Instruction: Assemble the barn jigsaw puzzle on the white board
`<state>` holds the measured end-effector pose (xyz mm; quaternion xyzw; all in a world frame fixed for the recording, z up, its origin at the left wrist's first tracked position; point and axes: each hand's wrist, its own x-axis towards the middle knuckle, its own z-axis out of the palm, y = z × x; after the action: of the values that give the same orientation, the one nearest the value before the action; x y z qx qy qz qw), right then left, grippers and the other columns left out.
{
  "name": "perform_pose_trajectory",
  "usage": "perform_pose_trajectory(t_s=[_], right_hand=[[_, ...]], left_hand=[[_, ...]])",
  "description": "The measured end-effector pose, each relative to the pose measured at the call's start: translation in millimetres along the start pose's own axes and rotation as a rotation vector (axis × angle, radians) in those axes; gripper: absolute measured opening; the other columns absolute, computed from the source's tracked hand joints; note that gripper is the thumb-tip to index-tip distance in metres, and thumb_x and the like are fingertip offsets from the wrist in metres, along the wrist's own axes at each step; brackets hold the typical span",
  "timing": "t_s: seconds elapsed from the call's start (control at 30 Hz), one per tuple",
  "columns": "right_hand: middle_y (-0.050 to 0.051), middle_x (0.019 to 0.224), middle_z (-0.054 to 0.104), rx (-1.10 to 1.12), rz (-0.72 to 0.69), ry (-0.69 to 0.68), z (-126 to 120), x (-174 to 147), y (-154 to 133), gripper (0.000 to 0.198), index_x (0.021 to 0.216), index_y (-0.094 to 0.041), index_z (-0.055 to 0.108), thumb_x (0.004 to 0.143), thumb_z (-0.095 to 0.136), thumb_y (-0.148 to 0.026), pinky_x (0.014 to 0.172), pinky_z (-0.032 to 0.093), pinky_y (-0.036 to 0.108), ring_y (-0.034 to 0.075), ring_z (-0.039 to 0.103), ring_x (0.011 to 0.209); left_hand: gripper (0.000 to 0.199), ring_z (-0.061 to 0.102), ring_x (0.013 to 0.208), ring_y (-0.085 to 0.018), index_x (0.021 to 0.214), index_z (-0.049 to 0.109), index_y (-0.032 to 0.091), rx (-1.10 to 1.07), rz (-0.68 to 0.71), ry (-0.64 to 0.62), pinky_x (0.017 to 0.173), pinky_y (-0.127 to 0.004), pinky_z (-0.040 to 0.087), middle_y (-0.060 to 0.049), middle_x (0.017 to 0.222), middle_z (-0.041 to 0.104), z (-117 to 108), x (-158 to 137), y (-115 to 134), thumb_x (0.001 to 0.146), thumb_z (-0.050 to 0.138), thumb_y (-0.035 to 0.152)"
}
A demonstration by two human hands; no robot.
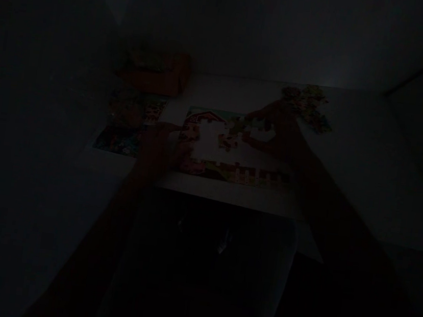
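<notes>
The view is very dark. A partly assembled jigsaw puzzle point(246, 175) lies on the white table, with a red barn at its upper left and a fence along its lower edge. My left hand point(156, 146) rests at the puzzle's left edge, fingers and thumb apart. At the upper right of the puzzle, my right hand point(280, 133) has its thumb and fingertips around a greenish jigsaw piece point(240, 125). Just below that is a cow-patterned piece point(229, 142). Bare white surface shows in the middle of the puzzle.
A heap of loose jigsaw pieces point(310, 106) lies at the back right. An orange-brown box point(163, 81) stands at the back left. Printed picture sheets point(115, 139) lie left of my left hand. The table's front edge point(225, 201) runs above my lap.
</notes>
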<state>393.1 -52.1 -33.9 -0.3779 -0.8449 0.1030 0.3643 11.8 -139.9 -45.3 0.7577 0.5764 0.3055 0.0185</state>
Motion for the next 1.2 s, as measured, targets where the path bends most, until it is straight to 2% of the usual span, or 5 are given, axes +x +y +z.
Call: perform_pose_trajectory(t_s=[0.27,0.4,0.6,0.87,1.2], right_hand=[[0.012,0.113,0.073,-0.051,-0.04,0.027,-1.3,-0.1,20.9,0.043,0.133,-0.034,0.078,0.098,0.086,-0.058,0.096,0.06,0.059,0.035,0.071,0.097],[0.011,0.108,0.074,-0.081,-0.005,0.021,0.0,-1.5,26.2,0.045,0.131,-0.031,0.079,0.097,0.084,-0.059,0.091,0.061,0.055,0.032,0.069,0.091],[0.011,0.109,0.074,-0.081,0.023,0.02,-1.6,-2.0,31.5,0.043,0.13,-0.037,0.08,0.095,0.086,-0.062,0.087,0.063,0.058,0.035,0.072,0.092],[0.011,0.105,0.073,-0.059,0.0,0.033,-0.9,-3.4,36.3,0.045,0.129,-0.031,0.081,0.095,0.086,-0.06,0.083,0.061,0.053,0.031,0.068,0.086],[0.011,0.104,0.072,-0.04,-0.003,0.064,-0.1,-5.7,38.8,0.042,0.126,-0.035,0.081,0.094,0.087,-0.062,0.081,0.062,0.057,0.035,0.069,0.089]], left_hand=[[0.058,0.064,0.149,-0.038,0.155,0.068,0.024,-0.032,-0.016,-0.05,0.131,-0.058,0.049,-0.016,0.157,0.07,16.3,11.9,-16.5,0.104,0.082,0.047],[0.05,0.065,0.145,-0.037,0.143,0.075,0.023,-0.034,-0.017,-0.063,0.129,-0.056,0.053,-0.017,0.151,0.068,23.6,24.5,-18.9,0.099,0.089,0.044],[0.036,0.073,0.128,-0.033,0.122,0.076,0.024,-0.136,-0.069,-0.028,0.118,-0.052,0.058,-0.011,0.131,0.077,20.6,18.8,-16.1,0.095,0.096,0.037],[0.029,0.079,0.095,-0.02,0.13,0.075,0.027,-0.443,-0.335,0.104,0.083,-0.033,0.064,-0.004,0.114,0.082,14.3,20.1,-9.6,0.103,0.085,0.028],[0.034,0.083,0.108,-0.022,0.14,0.077,0.029,-0.592,-0.391,0.169,0.098,-0.036,0.071,-0.007,0.128,0.081,11.5,21.9,-18.2,0.106,0.073,0.03]])
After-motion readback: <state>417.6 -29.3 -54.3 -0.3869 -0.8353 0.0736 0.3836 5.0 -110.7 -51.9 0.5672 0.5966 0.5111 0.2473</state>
